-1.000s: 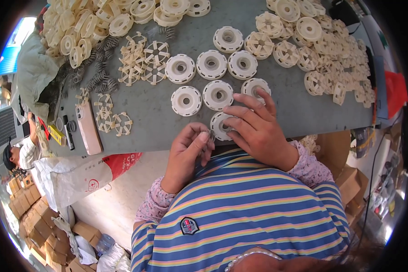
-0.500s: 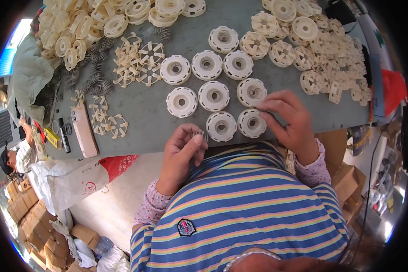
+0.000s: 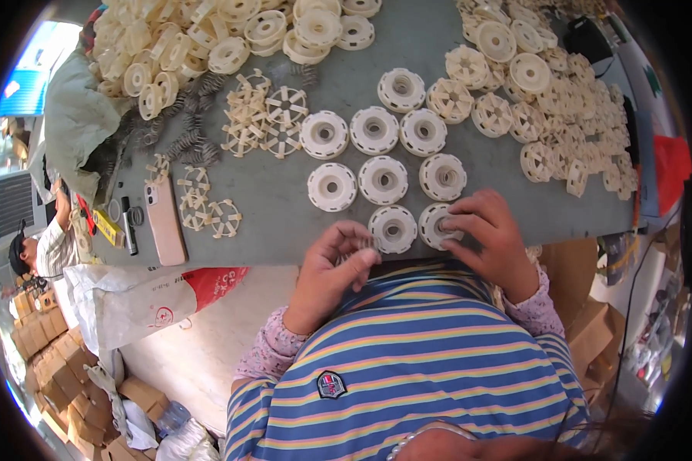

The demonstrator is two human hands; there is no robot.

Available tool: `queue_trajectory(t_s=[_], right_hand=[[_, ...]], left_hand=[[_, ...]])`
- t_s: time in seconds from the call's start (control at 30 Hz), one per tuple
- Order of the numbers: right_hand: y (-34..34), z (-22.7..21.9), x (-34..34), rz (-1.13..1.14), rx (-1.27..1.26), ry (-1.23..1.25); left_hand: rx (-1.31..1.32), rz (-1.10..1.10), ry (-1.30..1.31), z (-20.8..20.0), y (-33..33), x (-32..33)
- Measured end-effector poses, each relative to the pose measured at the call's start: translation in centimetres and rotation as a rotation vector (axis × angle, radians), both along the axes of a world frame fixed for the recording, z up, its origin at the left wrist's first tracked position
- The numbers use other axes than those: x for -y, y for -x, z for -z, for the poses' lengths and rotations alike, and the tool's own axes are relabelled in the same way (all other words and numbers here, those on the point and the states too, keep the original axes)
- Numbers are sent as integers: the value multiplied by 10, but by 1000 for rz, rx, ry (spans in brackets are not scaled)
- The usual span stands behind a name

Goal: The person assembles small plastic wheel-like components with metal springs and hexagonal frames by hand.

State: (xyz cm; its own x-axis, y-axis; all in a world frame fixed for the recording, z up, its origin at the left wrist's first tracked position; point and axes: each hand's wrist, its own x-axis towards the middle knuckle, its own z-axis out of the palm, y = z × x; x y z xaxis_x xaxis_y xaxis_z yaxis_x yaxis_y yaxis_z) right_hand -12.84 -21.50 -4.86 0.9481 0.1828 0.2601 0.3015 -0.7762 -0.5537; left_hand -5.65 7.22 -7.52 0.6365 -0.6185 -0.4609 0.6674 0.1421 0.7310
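Observation:
Round white plastic wheels (image 3: 383,180) with slotted rims stand in a cluster on the table in front of me, most with a coiled metal spring in the central recess. At the table's near edge, my left hand (image 3: 337,260) pinches a small coil spring (image 3: 368,244), partly hidden by the fingers. My right hand (image 3: 490,240) is over the nearest right wheel (image 3: 430,221); its curved fingers and thumb are apart at that wheel's right side and cover part of it. Nothing clear shows between them.
Cream plastic rings (image 3: 265,29) are heaped at the far left, more cream parts (image 3: 569,115) at the right. Loose springs (image 3: 192,142) and spoked pieces (image 3: 246,127) lie left of the wheels. A phone (image 3: 164,223) and marker (image 3: 129,227) lie at the left edge. Another person (image 3: 50,238) is beyond.
The view has shifted, so the table's things appear farther right and lower. My right hand's fingertips have come nearer, onto the nearest right wheel. My left hand still pinches the spring.

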Motion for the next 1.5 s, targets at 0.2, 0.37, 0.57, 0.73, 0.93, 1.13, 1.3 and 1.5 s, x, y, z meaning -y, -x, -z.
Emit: queue_trajectory(t_s=[0.2,0.37,0.57,0.73,0.93,1.13,1.3,1.5], right_hand=[[-25,-16,-40,-212,-75,-407],[-57,-28,-50,-277,-149,-470],[-86,-28,-64,-282,-208,-440],[-130,-25,-71,-264,-79,-104],[-147,-5,-80,-404,-187,140],[-202,-17,-81,-342,-86,94],[-263,3,-99,-246,-39,160],[-265,-31,-93,-228,-138,264]], left_hand=[[-4,142,145,-5,-6,11],[55,11,214,1,-12,3],[51,-53,202,3,-29,-11],[406,-437,-154,7,-59,-19],[823,-444,-397,22,-70,-34],[1190,-256,-678,7,-57,-17],[1161,-94,-757,11,-59,-14],[1053,-55,-736,3,-56,-46]])
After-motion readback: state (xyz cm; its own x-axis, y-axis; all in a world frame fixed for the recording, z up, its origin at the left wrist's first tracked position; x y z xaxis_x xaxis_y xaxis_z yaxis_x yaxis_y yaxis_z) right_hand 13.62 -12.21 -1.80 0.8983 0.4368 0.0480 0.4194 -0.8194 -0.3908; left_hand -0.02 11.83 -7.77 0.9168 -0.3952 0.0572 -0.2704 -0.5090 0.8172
